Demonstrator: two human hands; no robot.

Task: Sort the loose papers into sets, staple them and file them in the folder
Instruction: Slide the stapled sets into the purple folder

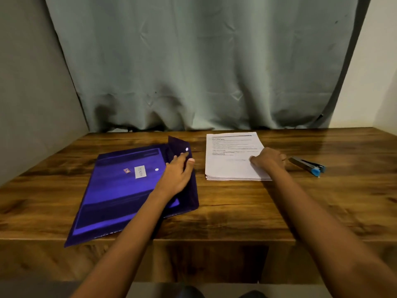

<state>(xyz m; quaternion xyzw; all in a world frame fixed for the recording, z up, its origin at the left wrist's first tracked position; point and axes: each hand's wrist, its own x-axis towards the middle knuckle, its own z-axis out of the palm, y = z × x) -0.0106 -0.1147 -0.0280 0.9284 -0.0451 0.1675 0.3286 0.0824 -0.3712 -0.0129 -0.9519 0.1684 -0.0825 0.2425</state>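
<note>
left of the paper stack (pixel 232 162), well apart from it, the purple folder (pixel 120 190) lies flat on the wooden table (pixel 236 211), its near corner hanging over the table's front edge. the folder's flap (pixel 179 145) is on the side facing the stack and stands partly raised, its snap stud unfastened. the left hand (pixel 178 173) lies on that flap, fingers and thumb laid fairly straight on top of it, touching rather than clasping as far as shows.

the paper stack itself sits square and looks like one unsorted pile, printed side up. the right hand (pixel 268 160) rests on the stack's right half with its fingers bent down onto the top sheet; whether they pinch a sheet or only press on it i cannot tell. just right of the stack, not touching it, lies the stapler (pixel 307 165), black with a blue end, untouched.

judging by this, the work is at its very start: the folder is being opened and the papers steadied, with nothing sorted, stapled or filed yet. the next move likely calls for peeling sheets off the stack and reading their headings to group them, on the bare table near the stack, with the flap left open.
</note>
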